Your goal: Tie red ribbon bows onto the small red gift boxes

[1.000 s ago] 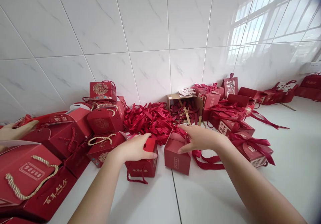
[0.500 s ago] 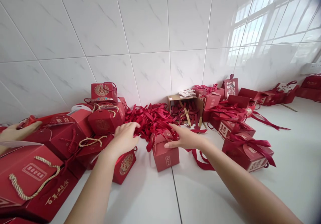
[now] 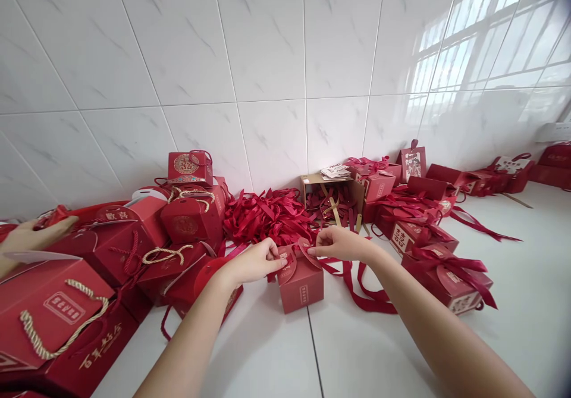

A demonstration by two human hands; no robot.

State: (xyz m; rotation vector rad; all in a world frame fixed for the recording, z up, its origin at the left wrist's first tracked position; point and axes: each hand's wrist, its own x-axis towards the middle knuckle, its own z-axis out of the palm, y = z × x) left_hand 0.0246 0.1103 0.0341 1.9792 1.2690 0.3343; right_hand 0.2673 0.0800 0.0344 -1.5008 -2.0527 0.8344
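A small red box (image 3: 302,291) with rounded top flaps stands on the white table in front of me. My left hand (image 3: 261,260) pinches the flap on its left side, fingertips closed. On the other side, my right hand (image 3: 336,244) has its fingers closed at the right top flap. Behind the box lies a heap of red ribbons (image 3: 267,213). A loose red ribbon (image 3: 372,304) curls on the table to the right of the box.
Red boxes with rope handles (image 3: 65,309) are piled at the left, where another person's hand (image 3: 31,237) reaches in. An open cardboard box (image 3: 357,193) stands by the tiled wall. Ribboned boxes (image 3: 450,276) sit at the right.
My left hand has moved right, from beside the box onto its flap. My right hand has shifted onto the top flap from the box's side. The flaps now stand closer together.
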